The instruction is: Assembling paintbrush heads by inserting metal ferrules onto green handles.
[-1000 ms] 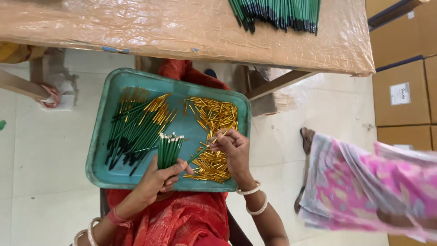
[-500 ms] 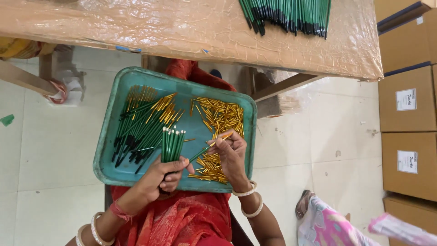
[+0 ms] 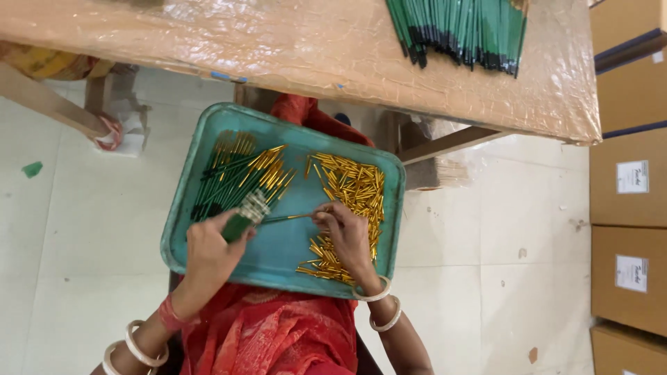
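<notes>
Here the table (image 3: 292, 48) spans the top of the view, with green sticks (image 3: 462, 28) near its far right corner. Below it, a teal tray (image 3: 288, 246) rests on the person's lap, loose gold caps (image 3: 351, 191) heaped along its right side and capped sticks (image 3: 240, 177) at its left. The left hand (image 3: 208, 253) has its fingers clamped on a bundle of sticks (image 3: 243, 219); the right hand (image 3: 347, 232) pinches one thin stick (image 3: 288, 218) between them. The tray looks unsteady, so a knee shift could spill caps to the floor, and a slack left grip could scatter the bundle.
</notes>
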